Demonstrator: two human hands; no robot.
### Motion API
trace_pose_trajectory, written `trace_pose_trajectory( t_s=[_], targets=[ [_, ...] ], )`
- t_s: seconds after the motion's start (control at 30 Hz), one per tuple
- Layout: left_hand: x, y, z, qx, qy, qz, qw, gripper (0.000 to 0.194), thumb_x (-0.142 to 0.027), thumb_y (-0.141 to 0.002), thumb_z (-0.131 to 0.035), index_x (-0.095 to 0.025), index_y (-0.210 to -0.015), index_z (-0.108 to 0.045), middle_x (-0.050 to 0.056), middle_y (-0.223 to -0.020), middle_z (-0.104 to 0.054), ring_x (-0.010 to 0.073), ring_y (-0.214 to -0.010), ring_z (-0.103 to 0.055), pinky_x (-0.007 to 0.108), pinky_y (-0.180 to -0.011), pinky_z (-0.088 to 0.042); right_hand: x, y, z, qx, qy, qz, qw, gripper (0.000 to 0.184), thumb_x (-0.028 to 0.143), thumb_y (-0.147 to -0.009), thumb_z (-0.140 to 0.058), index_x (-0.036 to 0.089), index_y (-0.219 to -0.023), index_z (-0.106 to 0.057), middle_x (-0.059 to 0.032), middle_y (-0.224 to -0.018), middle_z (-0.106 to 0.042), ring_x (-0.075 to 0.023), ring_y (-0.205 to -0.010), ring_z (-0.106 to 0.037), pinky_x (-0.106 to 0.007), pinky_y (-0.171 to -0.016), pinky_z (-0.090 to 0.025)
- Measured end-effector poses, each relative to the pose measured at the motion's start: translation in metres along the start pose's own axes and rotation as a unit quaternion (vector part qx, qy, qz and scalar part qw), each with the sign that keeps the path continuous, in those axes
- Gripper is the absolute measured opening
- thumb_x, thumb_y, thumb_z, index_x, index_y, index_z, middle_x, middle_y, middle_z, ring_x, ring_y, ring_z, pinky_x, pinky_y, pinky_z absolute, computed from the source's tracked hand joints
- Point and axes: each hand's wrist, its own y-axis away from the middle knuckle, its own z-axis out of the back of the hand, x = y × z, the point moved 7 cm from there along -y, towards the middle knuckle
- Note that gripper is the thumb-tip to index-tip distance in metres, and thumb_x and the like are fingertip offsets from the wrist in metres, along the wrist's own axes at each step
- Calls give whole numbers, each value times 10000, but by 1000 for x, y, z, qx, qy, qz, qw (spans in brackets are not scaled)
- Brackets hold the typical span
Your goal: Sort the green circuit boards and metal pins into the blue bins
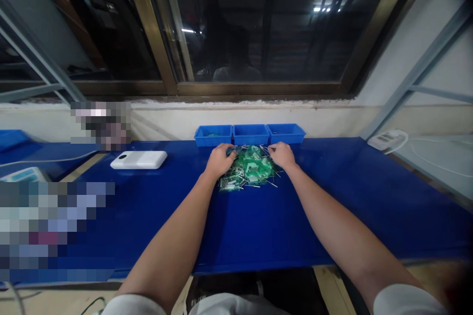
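A pile of small green-and-clear plastic packets (254,167) and thin metal pins (271,184) lies on the blue table top. At the pile's left edge is my left hand (220,161), fingers curled in and thumb close to them; what they hold, if anything, is hidden. My right hand (284,155) is at the upper right edge of the pile, its fingertips pinched together beside some pins. Whatever is in that pinch is too small to make out. Just behind the pile stand three blue bins, the left bin (213,141), middle bin (251,141) and right bin (286,138).
A white power-bank-like device (139,160) lies to the left on the blue table (254,236). At the far right is a white device with a cable (388,140). Grey metal posts and a window (266,24) are behind. Blurred patches cover the left side.
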Motion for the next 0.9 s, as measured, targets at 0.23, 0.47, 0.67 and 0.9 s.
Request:
trace_pose_trajectory(
  t_s=[0.23,0.47,0.67,0.9],
  targets=[
    [0,1,0,-2,1,2,1000,266,-302,-828,-482,-193,-1021,-630,65,-1041,-642,216,-997,-580,337,-906,-443,-7,-2,-6,14,-27,-65,997,153,254,-679,-563,252,-738,-704,-46,-799,-705,-214,-772,-633,-280,-637,-439],
    [0,1,-1,2,8,6,1000,262,-297,-825,-483,-188,-1012,-631,66,-1035,-639,221,-994,-575,341,-901,-436,-6,-4,-13,63,0,-72,995,159,257,-711,-559,222,-767,-704,-97,-819,-697,-238,-807,-629,-302,-672,-412],
    [-7,1,4,-10,6,-14,1000,217,-254,-824,-494,-183,-969,-641,48,-894,-654,204,-922,-578,324,-843,-430,10,4,-4,4,4,2,1000,146,181,-756,-494,190,-807,-630,-90,-935,-634,-247,-918,-530,-320,-718,-345],
    [-57,8,5,59,-3,-141,988,244,-352,-886,-465,-225,-1027,-619,22,-933,-666,200,-920,-561,356,-802,-355,67,29,10,21,-49,229,972,132,178,-863,-405,190,-793,-516,-63,-863,-593,-206,-867,-475,-330,-765,-303]
  ],
)
